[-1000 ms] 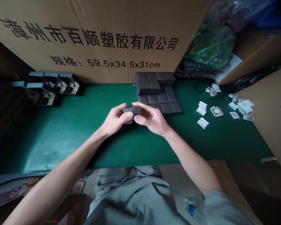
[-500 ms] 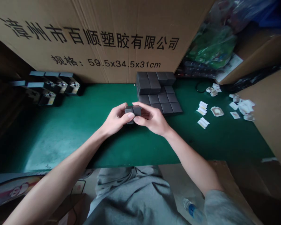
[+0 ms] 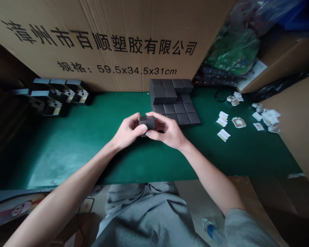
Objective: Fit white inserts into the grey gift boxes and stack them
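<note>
My hands meet above the green mat, holding a dark grey foam-like block [image 3: 147, 121] between them. My left hand [image 3: 128, 131] grips its left side, with the thumb across the front. My right hand [image 3: 168, 132] wraps its right side, and the fingers hide the lower part. Just behind my right hand lies a flat layer of matching dark blocks [image 3: 185, 118]. A higher stack of such blocks [image 3: 162, 91] rises behind that layer. Neither hand touches them.
A green mat [image 3: 67, 151] covers the table. A large printed cardboard carton [image 3: 92, 44] stands behind it. Black boxed items [image 3: 59, 96] sit at the back left, and scattered white paper pieces [image 3: 222, 118] lie right. A plastic bottle [image 3: 211, 230] stands below the table edge.
The block has shifted slightly right and turned in my fingers, now looking more squared. My right fingers have closed further around it.
</note>
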Demonstrator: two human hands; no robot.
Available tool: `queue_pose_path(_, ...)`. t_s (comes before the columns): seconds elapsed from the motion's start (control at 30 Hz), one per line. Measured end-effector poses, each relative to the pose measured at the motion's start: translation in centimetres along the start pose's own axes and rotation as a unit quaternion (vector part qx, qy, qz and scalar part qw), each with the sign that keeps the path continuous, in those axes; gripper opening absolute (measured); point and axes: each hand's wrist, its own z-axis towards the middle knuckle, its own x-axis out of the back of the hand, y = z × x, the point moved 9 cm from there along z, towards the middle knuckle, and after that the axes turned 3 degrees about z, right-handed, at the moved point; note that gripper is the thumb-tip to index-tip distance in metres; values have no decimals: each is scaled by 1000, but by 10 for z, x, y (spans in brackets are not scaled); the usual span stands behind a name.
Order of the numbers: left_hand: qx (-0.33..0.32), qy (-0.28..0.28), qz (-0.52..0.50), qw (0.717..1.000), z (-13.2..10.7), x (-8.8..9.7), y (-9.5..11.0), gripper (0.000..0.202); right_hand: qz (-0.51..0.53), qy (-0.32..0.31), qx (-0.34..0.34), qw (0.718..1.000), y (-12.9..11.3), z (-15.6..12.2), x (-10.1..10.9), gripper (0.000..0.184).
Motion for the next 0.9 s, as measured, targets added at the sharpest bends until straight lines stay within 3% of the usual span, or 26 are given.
queue_pose_path(0.5,5,-1,25,1000,-1,2,-3,71,-3,13,-4,1000,3,-1,2,57)
queue_pose_path(0.9,-8,-9,-6,1000,1,1,-8,62,10,33,-34,999,3,0,6,61)
